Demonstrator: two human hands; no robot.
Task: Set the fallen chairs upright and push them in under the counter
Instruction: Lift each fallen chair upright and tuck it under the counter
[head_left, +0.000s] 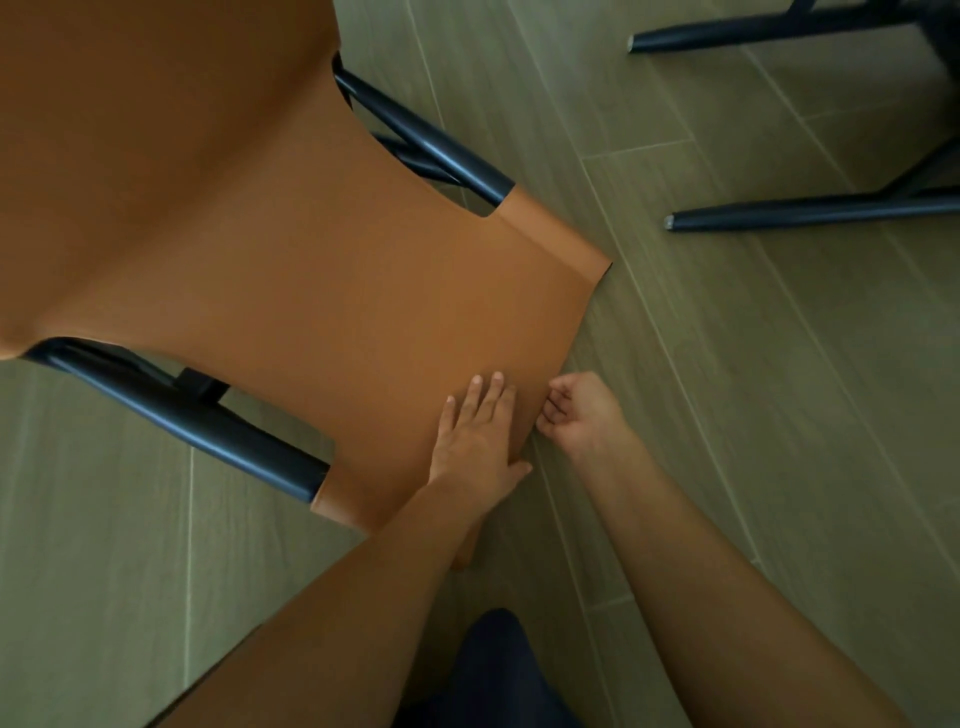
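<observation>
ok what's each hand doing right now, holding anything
Left hand: open, fingers flat on the brown leather chair back, thumb at its edge.
Right hand: fingers curled at that edge; a firm grip cannot be told.

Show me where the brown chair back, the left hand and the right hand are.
brown chair back (311, 291): head view, middle of the leather panel.
left hand (475, 436): head view, back of the hand.
right hand (584, 410): head view, knuckles.
</observation>
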